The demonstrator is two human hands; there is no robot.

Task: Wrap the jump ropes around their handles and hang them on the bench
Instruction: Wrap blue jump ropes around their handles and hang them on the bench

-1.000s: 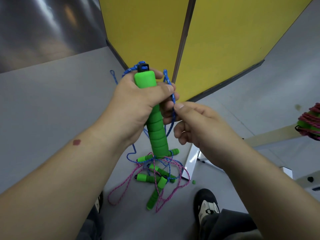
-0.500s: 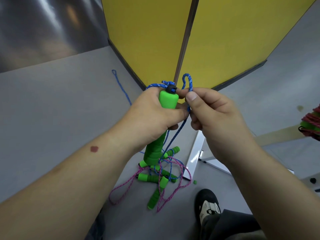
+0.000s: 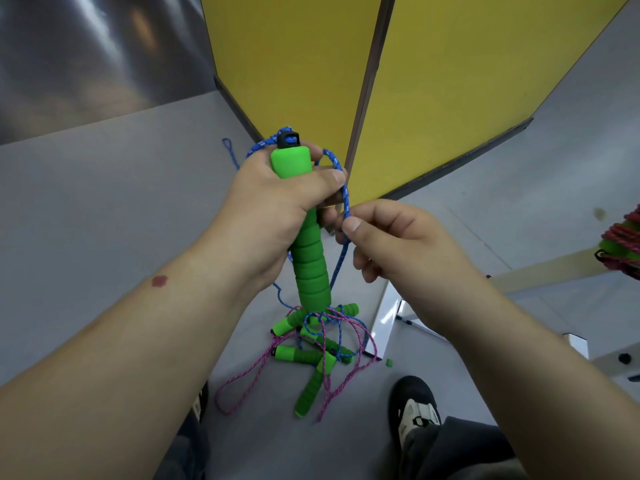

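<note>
Left hand [image 3: 277, 206] grips the upper part of a green foam handle [image 3: 308, 258], held roughly upright above the floor [image 3: 104, 220], black end cap on top. Blue rope [image 3: 341, 171] leaves the cap, arcs over the left thumb and drops along the handle's right side. Right hand [image 3: 391, 244] pinches that strand between thumb and forefinger, just right of the handle's middle; half a second ago it was up beside the cap, so it has come down the strand. The handle also sits higher in view than before, more of its ribbed length exposed below the left fist. On the floor beneath: tangle of green handles with pink and blue ropes [image 3: 311, 351], unchanged. A wrapped pink rope bundle [image 3: 623, 247] shows at the right edge, its support out of view. Black-and-white shoe [image 3: 415, 407] nearby.
</note>
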